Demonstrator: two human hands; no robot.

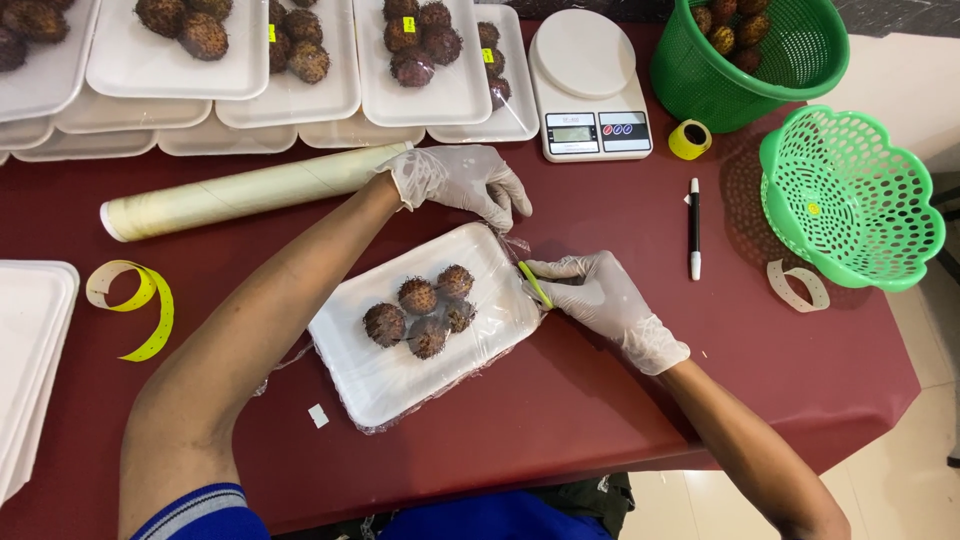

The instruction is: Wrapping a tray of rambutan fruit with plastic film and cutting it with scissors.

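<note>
At the centre of the frame a white foam tray (400,370) lies tilted on the dark red desk (620,400), covered with clear plastic film (515,245) and holding five spiky brown fruits (420,310) bunched together near its middle. The left hand (462,180), in a thin white glove, comes in from the lower left and rests with curled fingers on the tray's upper right corner, its grip pinching the film there. The right hand (605,300), also gloved, lies just right of the tray, touching its right edge; its grip is closed with thumb and forefinger around a small yellow sticker strip (533,284) pressed to the film at that edge. Above the left forearm, in the upper left part of the frame, lies a long roll of film (240,192). Along the top edge sit more white trays (300,105) with the same fruits, stacked and overlapping. Right of them, at top centre, stands a white kitchen scale (588,85), and just beside it a small yellow roll of tape (689,139). A black and white pen (694,228) lies near the right hand, apart from it. At the upper right stands a dark green basket (750,85) with fruits inside, and below it a light green basket (850,200) tipped on its side. A curl of yellow backing strip (135,300) lies at the left, near a stack of bare trays (30,350).
</note>
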